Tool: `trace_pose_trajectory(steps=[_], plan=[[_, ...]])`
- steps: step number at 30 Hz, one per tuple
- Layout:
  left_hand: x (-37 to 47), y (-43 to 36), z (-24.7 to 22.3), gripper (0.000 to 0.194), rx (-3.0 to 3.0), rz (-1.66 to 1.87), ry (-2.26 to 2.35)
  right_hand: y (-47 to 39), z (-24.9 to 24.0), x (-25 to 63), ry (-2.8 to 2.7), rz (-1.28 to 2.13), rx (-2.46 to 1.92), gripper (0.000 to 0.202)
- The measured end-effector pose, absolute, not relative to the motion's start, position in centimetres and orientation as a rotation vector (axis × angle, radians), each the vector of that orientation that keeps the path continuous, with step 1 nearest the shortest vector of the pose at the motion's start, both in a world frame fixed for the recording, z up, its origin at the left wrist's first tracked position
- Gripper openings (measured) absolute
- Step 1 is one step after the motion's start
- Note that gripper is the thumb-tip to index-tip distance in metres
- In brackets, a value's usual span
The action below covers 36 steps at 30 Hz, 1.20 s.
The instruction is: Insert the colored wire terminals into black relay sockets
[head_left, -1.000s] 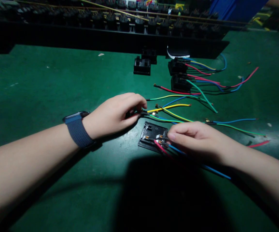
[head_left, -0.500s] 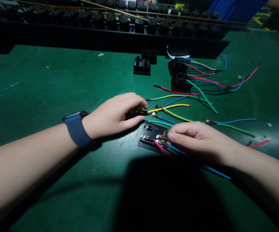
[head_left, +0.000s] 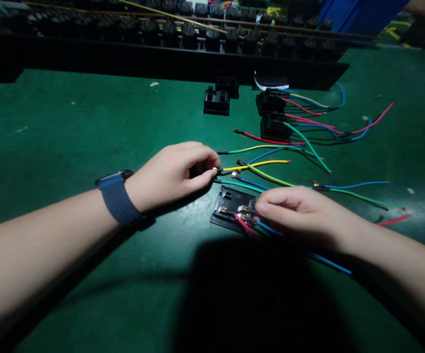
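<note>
My left hand (head_left: 175, 174), with a blue watch (head_left: 119, 196) on its wrist, pinches the end of a yellow wire (head_left: 256, 164) between thumb and forefinger just above the mat. A flat black socket module (head_left: 230, 203) lies face down below it, with red and blue wires (head_left: 251, 229) plugged into its terminals. My right hand (head_left: 297, 213) rests on the module's right side, fingers closed over those wires. Loose green, blue and yellow wires (head_left: 345, 189) fan out to the right of both hands.
The green mat (head_left: 87, 127) covers the bench. Two wired black modules (head_left: 273, 115) and two bare ones (head_left: 217, 99) lie behind the hands. A long black rack (head_left: 161, 54) of similar parts runs across the back. A red wire (head_left: 392, 219) lies at far right.
My left hand's fingers have shifted slightly and now pinch the yellow wire's tip. The right hand and the module have stayed put.
</note>
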<state>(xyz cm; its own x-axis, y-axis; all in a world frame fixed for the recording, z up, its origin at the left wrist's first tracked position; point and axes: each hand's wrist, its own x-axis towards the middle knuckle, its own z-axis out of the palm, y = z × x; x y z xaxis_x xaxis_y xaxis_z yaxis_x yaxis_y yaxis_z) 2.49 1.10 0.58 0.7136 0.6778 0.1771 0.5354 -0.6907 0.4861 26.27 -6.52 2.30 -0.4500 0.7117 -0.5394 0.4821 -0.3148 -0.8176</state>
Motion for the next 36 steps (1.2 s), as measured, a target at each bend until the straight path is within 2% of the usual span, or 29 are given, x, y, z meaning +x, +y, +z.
trace_pose_trajectory(steps=[9,11,14,17,20,23,29,36], plan=[[2.3,1.2,0.3,0.021,2.533,0.532,0.912,-6.9,2.8,25.7,-1.945,1.644,-1.53,0.036],[2.3,1.2,0.3,0.02,2.514,0.544,0.928,-7.1,3.1,25.7,-2.111,1.363,-1.501,0.031],[2.1,1.1,0.7,0.021,2.487,0.595,0.917,-7.2,3.3,26.0,-2.261,0.662,-1.404,0.016],[2.1,0.8,1.0,0.022,2.509,0.573,0.64,-6.7,2.5,26.8,-2.273,0.165,-1.421,0.011],[2.1,0.5,1.1,0.031,2.594,0.451,0.328,-5.8,1.1,27.4,-2.301,0.121,-1.549,0.013],[2.3,0.2,1.1,0.038,2.696,0.374,0.278,-5.2,0.0,27.7,-2.255,0.135,-1.632,0.016],[2.3,0.2,1.0,0.033,2.678,0.403,0.292,-5.3,0.2,27.7,-2.204,0.183,-1.675,0.012],[2.2,0.5,1.0,0.028,2.605,0.437,0.315,-7.1,1.6,27.0,-2.214,0.064,-1.378,0.01]])
